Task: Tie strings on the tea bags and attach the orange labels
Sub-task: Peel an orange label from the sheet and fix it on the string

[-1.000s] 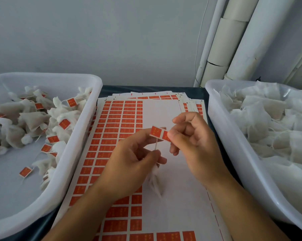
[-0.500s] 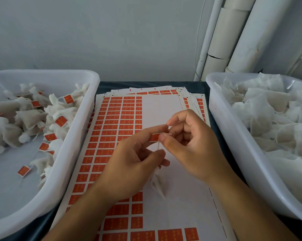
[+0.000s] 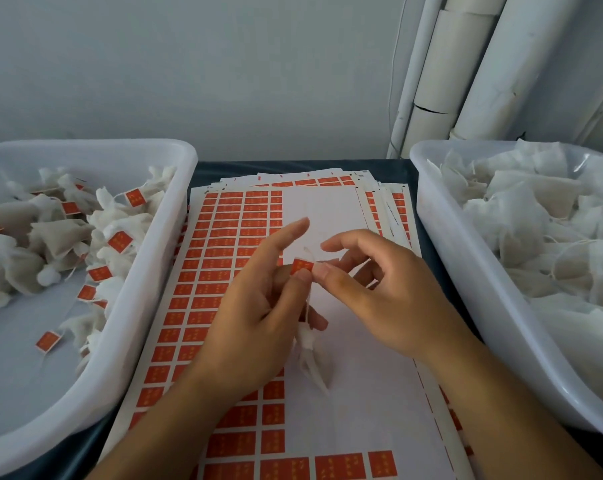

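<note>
Centrally, the left hand (image 3: 255,317) pinches a small orange label (image 3: 302,266) between thumb and middle finger, index finger sticking out straight toward the top of the frame. A string (image 3: 308,299) drops from the label to a white tea bag (image 3: 310,358) dangling under the hand, just above the label sheet (image 3: 230,237). The right hand (image 3: 383,292) touches the label's right edge with its thumb tip, other fingers loosely spread, gripping nothing. Sheets are stacked in the middle on a dark table (image 3: 390,168), top one half stripped of labels. Left bin (image 3: 147,306), white plastic, holds finished bags with orange tags. Right bin (image 3: 466,278) is piled with untagged bags. Grey wall (image 3: 189,71) behind; white pipes (image 3: 466,64) in the upper right of the frame.
</note>
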